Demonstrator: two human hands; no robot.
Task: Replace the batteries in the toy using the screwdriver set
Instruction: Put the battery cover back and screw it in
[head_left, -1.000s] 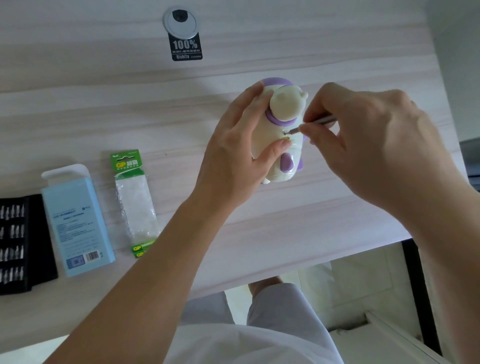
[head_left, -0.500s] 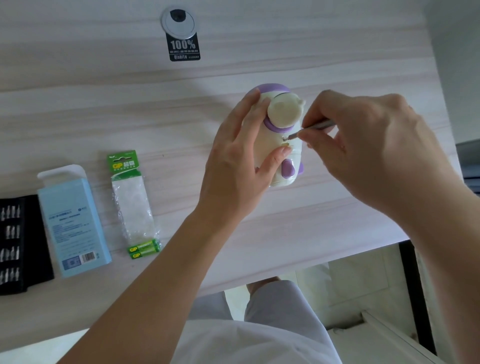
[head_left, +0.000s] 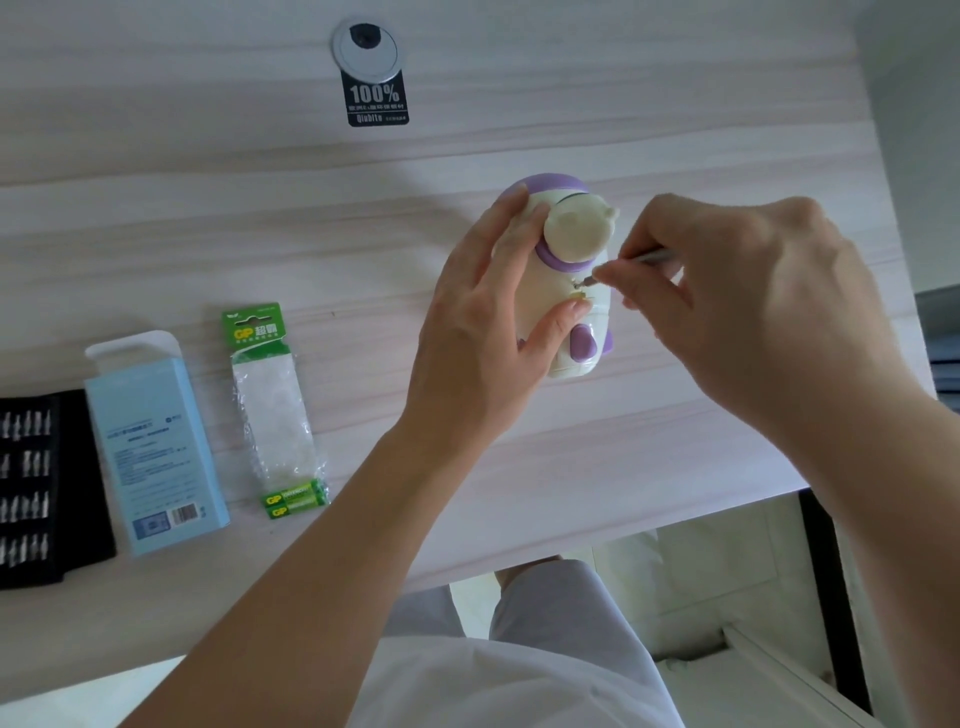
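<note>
Head view: battery pack (head_left: 274, 410) reads "GP"; sticker (head_left: 377, 100) reads "100%".

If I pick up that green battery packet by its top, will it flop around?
Probably. Its clear plastic middle looks crinkled and empty, so the battery packet would likely bend. The two green batteries lie at its lower end, so that end would probably swing down. If they slip out, being round, they might roll on the table.
</note>
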